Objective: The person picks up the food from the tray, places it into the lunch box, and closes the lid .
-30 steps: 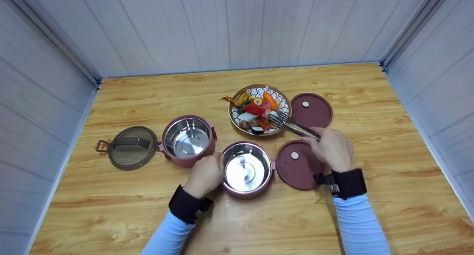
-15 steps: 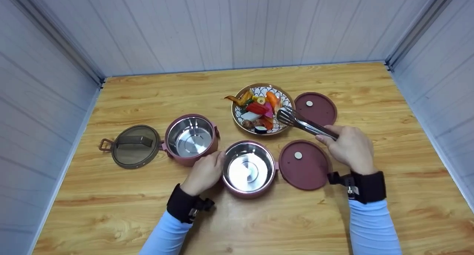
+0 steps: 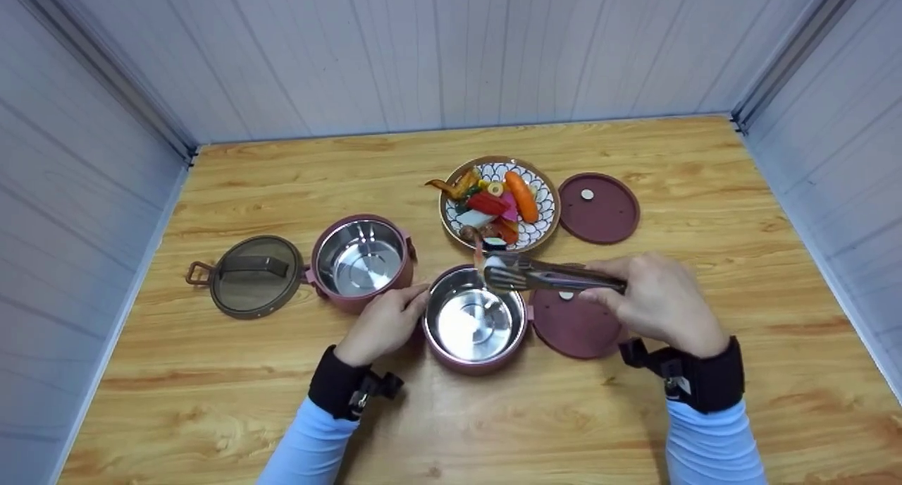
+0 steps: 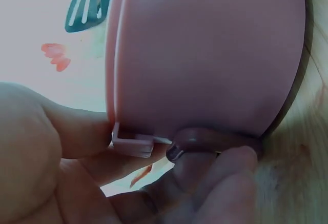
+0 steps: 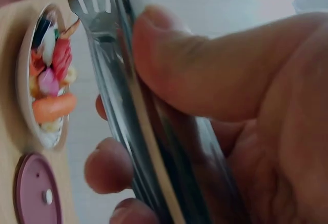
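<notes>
The white food piece (image 3: pixel 491 261) sits pinched in my tongs (image 3: pixel 550 277) right over the far rim of the near steel bowl (image 3: pixel 473 323). The tongs' long axis runs leftward from my right hand (image 3: pixel 659 302), which squeezes them shut. My left hand (image 3: pixel 384 323) grips the bowl's left wall, nearer the bowl; the plate (image 3: pixel 546 206) lies just beyond.

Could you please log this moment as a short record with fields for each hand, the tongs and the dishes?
left hand: grips the near pink container by its side
right hand: holds metal tongs
tongs' load: a white food piece, over the container's far rim
plate of food: behind the container
second container: empty, left
lids: two maroon, one brown
</notes>
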The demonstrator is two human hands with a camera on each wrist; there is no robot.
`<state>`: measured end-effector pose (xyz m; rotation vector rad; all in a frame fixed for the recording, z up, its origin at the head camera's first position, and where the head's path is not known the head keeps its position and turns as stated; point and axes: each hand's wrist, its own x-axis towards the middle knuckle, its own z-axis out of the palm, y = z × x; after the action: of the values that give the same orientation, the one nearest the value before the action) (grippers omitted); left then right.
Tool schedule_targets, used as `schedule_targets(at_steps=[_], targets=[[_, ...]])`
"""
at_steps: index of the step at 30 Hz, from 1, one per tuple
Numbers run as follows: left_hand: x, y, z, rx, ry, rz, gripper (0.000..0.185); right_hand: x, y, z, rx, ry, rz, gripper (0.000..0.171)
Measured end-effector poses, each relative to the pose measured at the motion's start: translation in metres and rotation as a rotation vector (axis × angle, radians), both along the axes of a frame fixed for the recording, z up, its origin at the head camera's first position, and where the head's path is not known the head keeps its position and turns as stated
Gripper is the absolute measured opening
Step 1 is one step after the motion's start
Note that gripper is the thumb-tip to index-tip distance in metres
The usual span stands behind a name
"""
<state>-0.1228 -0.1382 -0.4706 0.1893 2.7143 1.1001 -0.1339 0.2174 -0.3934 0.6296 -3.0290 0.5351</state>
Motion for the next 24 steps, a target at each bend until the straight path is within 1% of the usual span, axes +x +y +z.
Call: schedule_targets(at_steps=[3,7,10,13,15,18,24], targets=[[0.000,0.000,0.000,0.006,-0.001,0.005,0.037,0.004,-0.010,0.001,0.056,0.041,0.031,0.039],[-0.001,0.000,0.000,0.026,-0.006,0.010,0.035,0.009,-0.026,-0.003,0.148,0.112,0.064,0.032],[0.000,0.000,0.000,0.035,0.001,0.011,0.034,0.012,-0.038,-0.008,0.215,0.184,0.078,0.034],[0.000,-0.001,-0.001,0.035,0.014,0.010,0.033,0.013,-0.046,-0.015,0.251,0.266,0.083,0.038],[0.000,-0.001,-0.002,0.031,0.021,0.008,0.032,0.013,-0.051,-0.019,0.253,0.323,0.090,0.038],[0.000,-0.001,-0.002,0.026,0.023,0.003,0.033,0.013,-0.054,-0.023,0.244,0.374,0.104,0.041],[-0.001,-0.001,-0.003,0.011,0.030,-0.004,0.032,0.013,-0.059,-0.026,0.211,0.423,0.139,0.045]])
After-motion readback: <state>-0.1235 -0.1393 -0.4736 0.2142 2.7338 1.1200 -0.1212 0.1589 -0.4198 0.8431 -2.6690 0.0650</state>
